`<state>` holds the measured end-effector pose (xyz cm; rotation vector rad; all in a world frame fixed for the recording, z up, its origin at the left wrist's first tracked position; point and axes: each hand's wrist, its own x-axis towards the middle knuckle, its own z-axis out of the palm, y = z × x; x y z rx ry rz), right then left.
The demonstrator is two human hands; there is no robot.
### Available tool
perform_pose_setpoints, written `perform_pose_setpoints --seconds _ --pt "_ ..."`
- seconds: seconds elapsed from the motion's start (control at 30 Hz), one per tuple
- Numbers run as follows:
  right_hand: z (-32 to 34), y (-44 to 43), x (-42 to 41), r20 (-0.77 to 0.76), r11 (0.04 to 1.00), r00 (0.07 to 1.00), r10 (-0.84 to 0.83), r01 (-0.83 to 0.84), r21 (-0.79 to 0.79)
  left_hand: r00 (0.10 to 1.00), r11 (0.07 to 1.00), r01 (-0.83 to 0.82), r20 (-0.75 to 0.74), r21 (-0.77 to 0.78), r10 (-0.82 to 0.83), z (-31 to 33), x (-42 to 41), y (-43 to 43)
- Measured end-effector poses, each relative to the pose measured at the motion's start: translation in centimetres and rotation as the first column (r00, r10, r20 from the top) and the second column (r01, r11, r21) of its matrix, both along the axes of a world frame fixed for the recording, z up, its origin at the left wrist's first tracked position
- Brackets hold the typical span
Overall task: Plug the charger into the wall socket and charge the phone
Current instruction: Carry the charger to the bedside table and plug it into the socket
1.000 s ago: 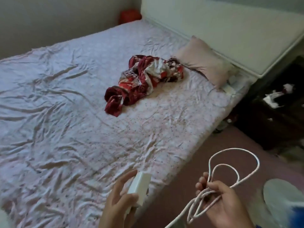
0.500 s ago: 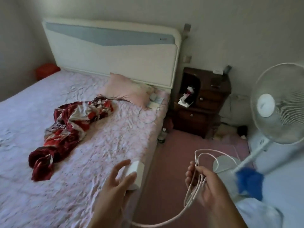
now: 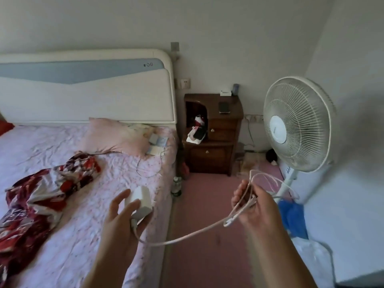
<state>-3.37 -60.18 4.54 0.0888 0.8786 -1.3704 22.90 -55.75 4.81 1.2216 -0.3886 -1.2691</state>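
The left hand [image 3: 122,221], low in the middle of the frame, has its fingers [image 3: 120,201] wrapped around a white charger block [image 3: 141,202], thumb pressed on the block's near face. From the block's lower end a white cable [image 3: 182,240] sags across to the right hand [image 3: 255,206], whose fingers are closed on several gathered loops of that cable; the loops stand up above the knuckles, in front of the fan's pole.

Both hands hover over the edge of the bed [image 3: 87,204] and the pink floor [image 3: 207,256]. Further up the frame, in the centre, stands a dark wooden nightstand [image 3: 214,146] with a dark phone [image 3: 224,107] lying flat on its top. A wall socket [image 3: 185,83] sits on the wall just above and to the left of the nightstand, beside the headboard [image 3: 93,96]. A white pedestal fan [image 3: 297,123] fills the right of the frame. On the bed lie a pink pillow [image 3: 114,136] and a crumpled red patterned cloth [image 3: 41,196].
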Motion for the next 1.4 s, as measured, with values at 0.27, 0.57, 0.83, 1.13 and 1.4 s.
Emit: perform_pose_setpoints --seconds 0.27,0.57,0.83,1.13,1.4 --pt "1.2 -7.1 0.2 -0.022 0.972 0.972 -0.233 0.232 -0.042 0.995 0.995 -0.103 -0.019 -0.018 0.103 -1.4 0.6 -11.6" --pt "3.1 -16.9 3.1 -0.049 0.951 0.951 -0.305 0.302 -0.071 0.993 0.995 -0.080 -0.086 -0.059 0.075 -0.3 3.3 -23.2" --pt "3.1 -23.2 4.2 -0.051 0.937 0.935 -0.350 0.349 -0.033 0.992 0.998 -0.036 -0.122 -0.048 0.030 -0.5 3.7 -31.2" --pt "1.3 -31.3 0.1 -0.050 0.946 0.944 -0.325 0.325 -0.004 0.990 0.999 -0.011 -0.140 0.039 0.016 -2.1 -0.3 -39.9" --pt "0.1 -41.6 -4.6 -0.035 0.975 0.975 -0.221 0.222 0.006 0.993 0.995 -0.099 -0.068 0.015 0.100 -1.6 -4.4 -48.1"
